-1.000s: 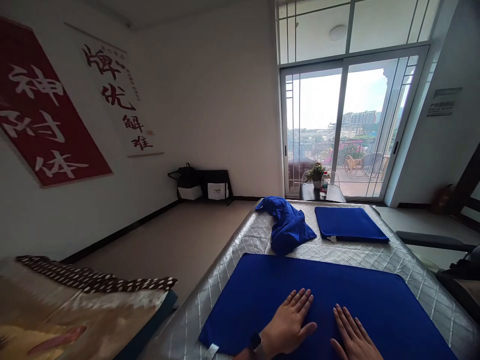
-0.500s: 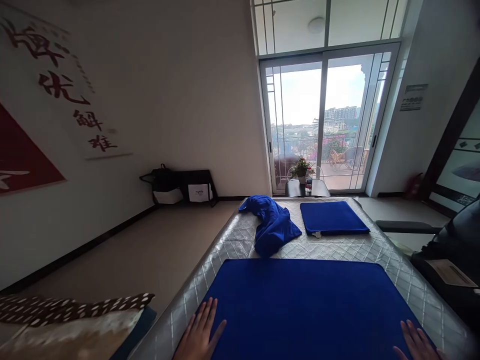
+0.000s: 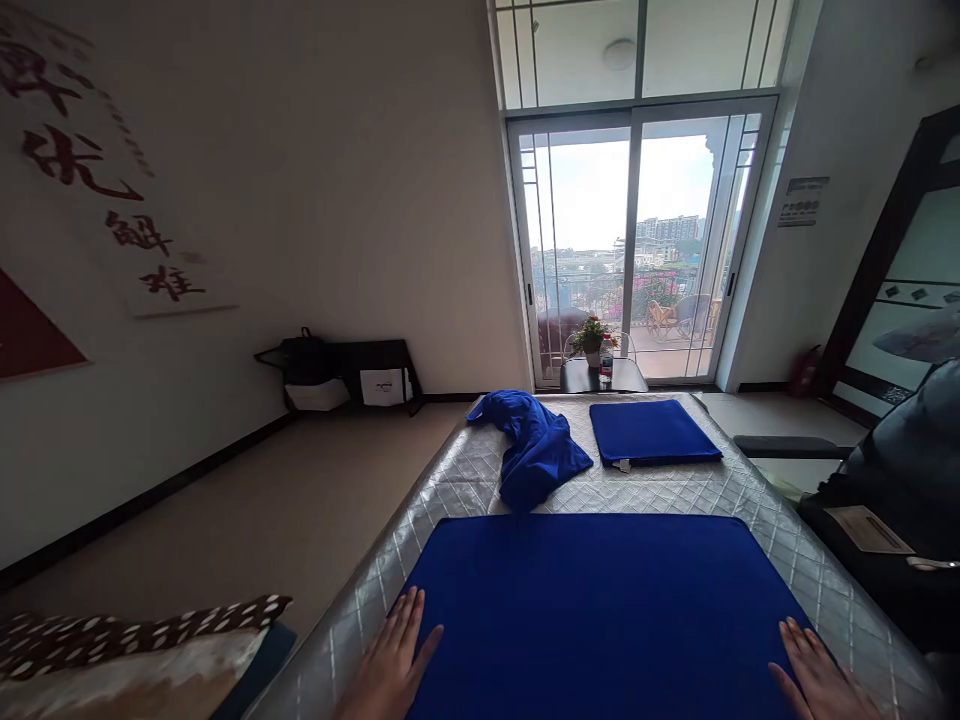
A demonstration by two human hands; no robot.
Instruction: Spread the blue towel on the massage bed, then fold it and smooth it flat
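Observation:
A large flat blue cloth-covered pad (image 3: 600, 610) lies on a silver quilted mattress (image 3: 450, 500), its near end cut off by the frame. My left hand (image 3: 394, 650) rests flat along its left edge, fingers stretched forward and thumb apart. At the right edge my right hand (image 3: 814, 670) lies palm down, fingers extended, thumb over the blue fabric. Beyond the pad's far edge sits a crumpled blue cloth (image 3: 532, 450). To the right of that cloth is a smaller flat blue pad (image 3: 652, 432) with a white tag at its near side.
A small dark table (image 3: 604, 376) with a potted plant and a bottle (image 3: 606, 358) stands past the mattress, before sliding glass doors. Cushions (image 3: 135, 650) are at lower left. A black chair (image 3: 892, 500) flanks the mattress on the right; a low black bench (image 3: 375, 365) stands by the wall.
The view has turned slightly right, so the room has shifted left. My right hand sits slightly farther forward along the pad's edge. The cloth and pads look unmoved on the mattress.

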